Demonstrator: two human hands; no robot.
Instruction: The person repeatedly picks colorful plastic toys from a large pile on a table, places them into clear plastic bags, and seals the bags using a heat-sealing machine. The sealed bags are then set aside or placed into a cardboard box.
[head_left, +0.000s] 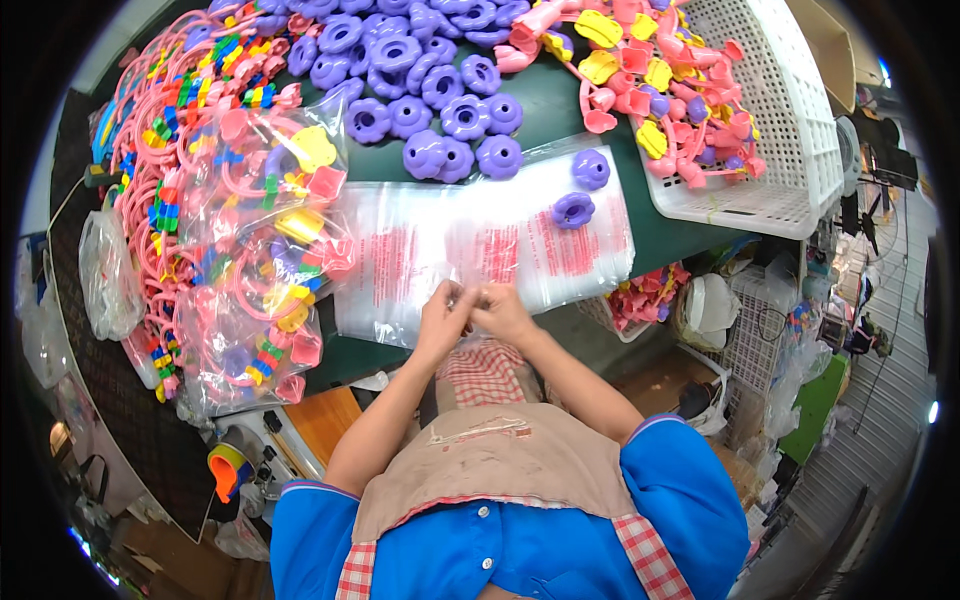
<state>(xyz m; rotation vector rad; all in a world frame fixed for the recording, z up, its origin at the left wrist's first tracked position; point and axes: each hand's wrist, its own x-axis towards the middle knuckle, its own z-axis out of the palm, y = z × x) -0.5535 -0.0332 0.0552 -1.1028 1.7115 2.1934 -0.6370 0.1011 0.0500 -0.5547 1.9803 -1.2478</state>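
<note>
My left hand (442, 313) and my right hand (504, 312) meet fingertip to fingertip, at the near edge of a stack of clear plastic bags (405, 255) with red printing. The fingers are curled inward; what is pinched between them is too small and hidden to make out. Two purple flower-shaped plastic pieces (592, 169) lie on the right part of the stack. Beyond it spreads a pile of similar purple rings (464, 117). To the left, filled clear bags (259, 330) hold pink, yellow and multicoloured toy parts.
Pink tubes with coloured beads (161, 195) heap along the left of the dark green tabletop (675, 244). At the back right, a white plastic basket (806, 150) lies with pink and yellow parts (660, 82) spilling from it. Another basket of parts (649, 296) stands below the table edge.
</note>
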